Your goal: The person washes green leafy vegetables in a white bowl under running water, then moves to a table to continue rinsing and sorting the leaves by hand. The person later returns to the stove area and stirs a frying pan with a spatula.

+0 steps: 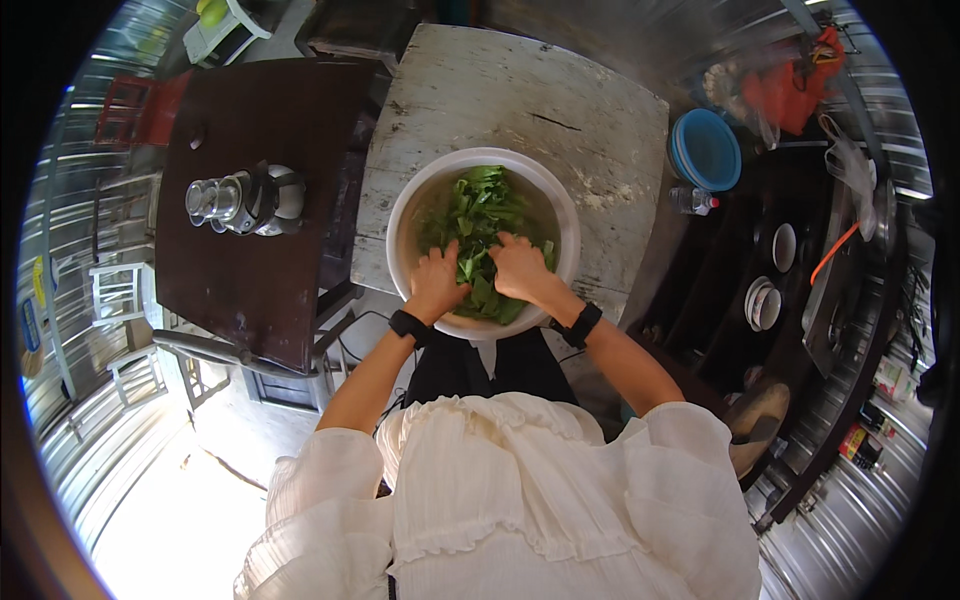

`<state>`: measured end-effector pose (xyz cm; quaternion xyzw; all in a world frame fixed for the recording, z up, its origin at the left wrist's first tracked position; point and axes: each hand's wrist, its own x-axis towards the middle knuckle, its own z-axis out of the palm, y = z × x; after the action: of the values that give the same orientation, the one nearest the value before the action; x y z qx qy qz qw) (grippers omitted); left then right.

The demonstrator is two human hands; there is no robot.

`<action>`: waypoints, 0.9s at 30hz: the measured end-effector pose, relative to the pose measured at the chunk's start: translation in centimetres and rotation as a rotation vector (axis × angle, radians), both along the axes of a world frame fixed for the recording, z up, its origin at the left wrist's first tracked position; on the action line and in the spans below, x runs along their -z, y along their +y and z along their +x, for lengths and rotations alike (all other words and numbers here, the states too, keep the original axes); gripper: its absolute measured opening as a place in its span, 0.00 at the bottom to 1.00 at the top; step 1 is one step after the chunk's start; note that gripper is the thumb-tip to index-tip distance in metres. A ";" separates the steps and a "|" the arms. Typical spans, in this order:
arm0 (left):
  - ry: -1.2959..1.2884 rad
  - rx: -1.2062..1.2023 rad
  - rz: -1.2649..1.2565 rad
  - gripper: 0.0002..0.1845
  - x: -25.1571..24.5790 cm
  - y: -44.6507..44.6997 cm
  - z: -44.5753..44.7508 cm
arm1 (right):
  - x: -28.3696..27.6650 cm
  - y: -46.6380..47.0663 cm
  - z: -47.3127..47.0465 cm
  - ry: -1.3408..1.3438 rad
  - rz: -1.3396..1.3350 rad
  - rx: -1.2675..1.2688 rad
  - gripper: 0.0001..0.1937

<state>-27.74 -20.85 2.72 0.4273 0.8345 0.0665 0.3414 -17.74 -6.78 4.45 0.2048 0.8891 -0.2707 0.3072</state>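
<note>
A white basin (401,217) stands at the near edge of a weathered pale wooden table (487,82). Cut leafy greens (484,202) lie heaped in it, in what looks like cloudy water. Inside the basin's near left side, my left hand (437,281) rests on the leaves, thumb apart from the fingers. My right hand (520,268) is opposite, its fingers bent down into the greens. Leaves hide some fingertips, so whether either hand grips any is unclear. Dark bands (582,325) circle both wrists.
A dark table (255,112) on the left carries glass jars (214,201) and a kettle-like metal vessel (285,199). To the right are blue basins (709,150), a plastic bottle (694,201) and a dark shelf with bowls (763,304). A grey chair rail (202,345) juts out at left.
</note>
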 end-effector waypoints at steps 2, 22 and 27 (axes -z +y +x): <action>0.145 0.021 0.062 0.47 -0.9 0.8 -1.2 | -0.1 1.1 -1.3 0.200 0.074 0.081 0.17; -0.295 -0.269 -0.219 0.49 6.8 0.5 -1.9 | 5.3 4.4 0.7 -0.136 -0.136 0.404 0.34; -0.800 -0.776 -0.117 0.40 6.4 0.1 -0.1 | 6.0 0.9 2.2 0.057 -0.377 0.729 0.40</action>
<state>-27.87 -20.72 -3.71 0.0107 0.7383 0.2977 0.6051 -15.55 -5.93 -1.59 0.4390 0.7013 -0.5256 0.1983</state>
